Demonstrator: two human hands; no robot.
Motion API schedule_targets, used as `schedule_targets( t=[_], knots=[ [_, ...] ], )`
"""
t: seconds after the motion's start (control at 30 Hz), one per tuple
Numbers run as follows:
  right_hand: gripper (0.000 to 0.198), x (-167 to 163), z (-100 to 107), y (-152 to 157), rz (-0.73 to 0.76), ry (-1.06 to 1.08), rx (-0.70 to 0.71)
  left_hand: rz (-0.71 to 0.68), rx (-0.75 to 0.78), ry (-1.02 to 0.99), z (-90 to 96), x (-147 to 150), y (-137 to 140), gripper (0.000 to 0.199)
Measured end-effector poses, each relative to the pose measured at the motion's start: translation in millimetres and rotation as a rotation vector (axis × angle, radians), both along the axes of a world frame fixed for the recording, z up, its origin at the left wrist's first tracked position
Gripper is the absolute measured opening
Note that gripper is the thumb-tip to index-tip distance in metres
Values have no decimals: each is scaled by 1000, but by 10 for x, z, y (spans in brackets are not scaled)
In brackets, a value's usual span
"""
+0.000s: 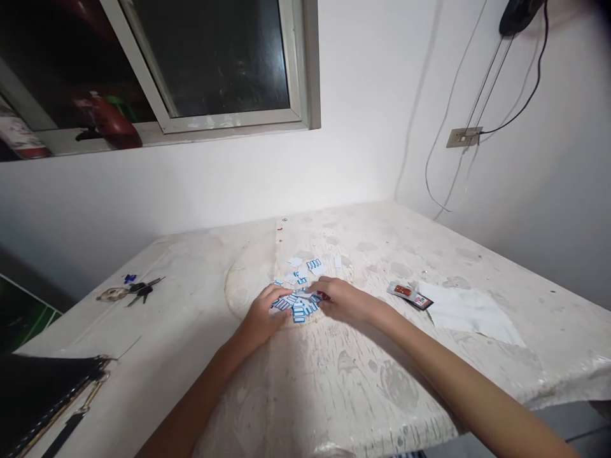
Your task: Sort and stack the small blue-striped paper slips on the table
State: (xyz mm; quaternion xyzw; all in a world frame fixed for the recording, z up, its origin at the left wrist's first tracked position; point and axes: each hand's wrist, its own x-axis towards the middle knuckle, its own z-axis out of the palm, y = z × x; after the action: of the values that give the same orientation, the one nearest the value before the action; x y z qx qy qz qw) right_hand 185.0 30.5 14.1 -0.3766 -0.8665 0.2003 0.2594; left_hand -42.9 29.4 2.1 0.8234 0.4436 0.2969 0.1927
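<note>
A loose heap of small white paper slips (299, 313) with blue printed borders lies on the table between my hands. My left hand (267, 310) rests at the heap's left edge, thumb and fingers spread apart around it. Over the right side, my right hand (338, 299) has its fingers bent together, and a pale paper slip (304, 294) shows at the fingertips. Something small and dark red is partly hidden under that hand. Just beyond the heap, more slips (314, 264) are scattered, some with plain white faces up.
On the right lie a small packet with a reddish-brown patch (403, 291), a dark-edged card (422, 301) and a white cloth or paper (472, 315). Keys (140, 289) sit at left, with a black bag (48, 388) nearer. A wall socket (463, 137) holds a cable.
</note>
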Motion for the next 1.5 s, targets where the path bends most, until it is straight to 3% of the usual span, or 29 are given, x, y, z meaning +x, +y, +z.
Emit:
schedule_targets(
  t=[0.17,0.4,0.47,0.57,0.67,0.73,0.9,1.13,1.33,1.5],
  knots=[
    [22,48,20,46,0,20,-18,23,79,73,-35,-32,53,18],
    [20,64,83,-9,-37,-104,-53,-42,76,18,37,31,-19,26],
    [21,74,77,-12,-20,-81,-55,-68,36,-6,62,36,-40,27],
    [38,92,36,20,-34,-36,-56,-77,-38,-42,95,24,-57,30],
    [46,97,9,57,-85,38,-29,-10,-116,-124,123,17,-71,32],
    [43,84,17,65,-69,149,-46,73,-180,-196,140,28,-87,34],
    [23,8,77,33,-16,467,-266,154,-310,-389,197,99,-136,43],
    [23,-107,136,-39,35,820,-474,78,-547,-538,360,285,-208,35],
    [23,-160,79,-38,-38,840,-451,52,-701,-554,428,556,-187,32],
    [23,-155,59,1,-85,850,-471,-24,-733,-556,415,586,-155,37]
  ],
)
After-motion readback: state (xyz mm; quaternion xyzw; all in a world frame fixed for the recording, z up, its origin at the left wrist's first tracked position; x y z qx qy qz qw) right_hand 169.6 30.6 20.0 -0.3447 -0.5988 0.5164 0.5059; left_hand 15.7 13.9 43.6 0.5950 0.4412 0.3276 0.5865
